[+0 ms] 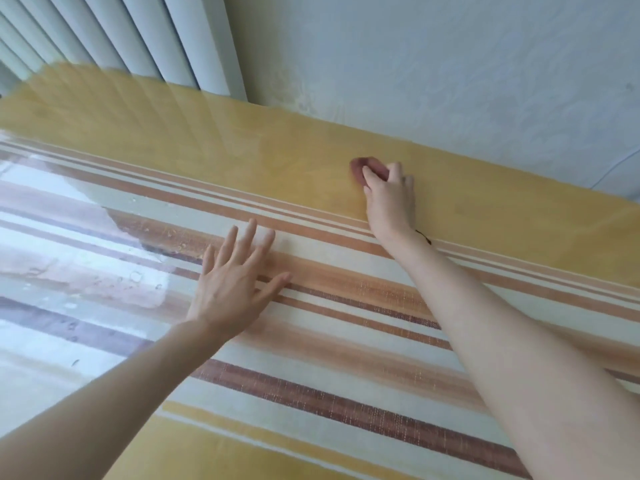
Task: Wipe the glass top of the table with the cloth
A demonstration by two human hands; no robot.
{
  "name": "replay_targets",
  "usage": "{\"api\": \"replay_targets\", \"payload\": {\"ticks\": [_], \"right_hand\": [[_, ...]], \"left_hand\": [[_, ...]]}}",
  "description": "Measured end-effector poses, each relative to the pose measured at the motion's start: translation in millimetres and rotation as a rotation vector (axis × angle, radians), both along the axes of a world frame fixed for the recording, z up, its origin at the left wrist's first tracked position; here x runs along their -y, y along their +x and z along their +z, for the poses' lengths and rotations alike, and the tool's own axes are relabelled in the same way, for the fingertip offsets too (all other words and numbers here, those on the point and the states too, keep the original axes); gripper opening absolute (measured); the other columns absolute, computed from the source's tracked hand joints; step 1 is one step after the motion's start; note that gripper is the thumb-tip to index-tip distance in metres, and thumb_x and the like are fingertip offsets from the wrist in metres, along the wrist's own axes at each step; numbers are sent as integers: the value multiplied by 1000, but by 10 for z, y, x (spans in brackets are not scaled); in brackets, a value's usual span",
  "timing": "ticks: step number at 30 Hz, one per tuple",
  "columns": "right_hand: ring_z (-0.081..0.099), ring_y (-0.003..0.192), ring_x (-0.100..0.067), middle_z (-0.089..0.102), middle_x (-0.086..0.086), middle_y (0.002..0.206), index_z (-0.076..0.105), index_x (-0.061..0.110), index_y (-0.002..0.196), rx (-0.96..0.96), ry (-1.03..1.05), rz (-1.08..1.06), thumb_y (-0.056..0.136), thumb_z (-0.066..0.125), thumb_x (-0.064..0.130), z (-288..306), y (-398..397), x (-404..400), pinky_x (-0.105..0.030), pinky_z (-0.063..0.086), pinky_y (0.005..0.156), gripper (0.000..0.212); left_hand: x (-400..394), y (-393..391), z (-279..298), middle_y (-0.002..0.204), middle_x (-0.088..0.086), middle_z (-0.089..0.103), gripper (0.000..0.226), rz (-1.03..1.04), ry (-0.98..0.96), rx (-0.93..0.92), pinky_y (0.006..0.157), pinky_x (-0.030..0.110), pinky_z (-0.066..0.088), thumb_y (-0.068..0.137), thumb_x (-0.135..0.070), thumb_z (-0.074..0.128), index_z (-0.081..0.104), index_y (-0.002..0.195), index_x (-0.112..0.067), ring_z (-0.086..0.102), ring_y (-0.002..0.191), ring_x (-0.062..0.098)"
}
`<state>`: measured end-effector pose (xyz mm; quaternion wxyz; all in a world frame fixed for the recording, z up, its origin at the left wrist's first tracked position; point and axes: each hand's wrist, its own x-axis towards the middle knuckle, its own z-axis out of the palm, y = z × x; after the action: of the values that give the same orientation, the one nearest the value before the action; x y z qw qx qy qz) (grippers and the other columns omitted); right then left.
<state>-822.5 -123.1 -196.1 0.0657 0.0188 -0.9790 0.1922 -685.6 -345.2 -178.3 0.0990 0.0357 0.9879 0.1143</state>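
Near the counter's [242,140] far edge, the right hand [389,195] gripped a small, bunched reddish-brown cloth [363,168]; the left hand [232,285] lay open, flat.

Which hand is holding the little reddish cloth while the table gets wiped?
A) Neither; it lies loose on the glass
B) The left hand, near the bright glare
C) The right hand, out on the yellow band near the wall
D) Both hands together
C: the right hand has its fingers closed over the reddish cloth on the yellow band, while the left hand lies flat and empty on the glass top.
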Motion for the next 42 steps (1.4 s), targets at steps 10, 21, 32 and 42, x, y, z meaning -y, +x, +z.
{"api": "replay_targets", "payload": {"ticks": [10,21,32,42], "right_hand": [[43,113,-21,47,-4,126,45,25,130,75,-187,445,96,38,25,87,1552,824,-36,38,95,35],[41,104,-21,49,-7,120,49,16,129,42,-124,213,91,51,10,40,1747,864,-34,43,89,39],[39,95,-19,49,-9,117,53,16,127,72,-188,-80,90,53,9,143,2597,740,-35,47,82,38],[33,110,1,35,8,129,36,29,138,252,-556,72,95,42,32,426,3337,1001,-6,31,89,43]], "left_hand": [[320,911,-31,155,-7,-13,85,125,19,95,116,45,1,70,-79,6,2,145,-39,-10,143,19],[381,911,-34,155,-6,-17,78,72,25,129,114,42,-5,80,-74,18,-5,145,-39,-17,142,17],[678,1922,-10,150,-10,-26,74,5,18,151,113,41,-8,75,-76,5,-21,136,-44,-23,139,16],[512,2015,255,141,5,42,41,210,243,-1,103,38,30,92,-37,45,48,130,-21,37,128,25]]}}
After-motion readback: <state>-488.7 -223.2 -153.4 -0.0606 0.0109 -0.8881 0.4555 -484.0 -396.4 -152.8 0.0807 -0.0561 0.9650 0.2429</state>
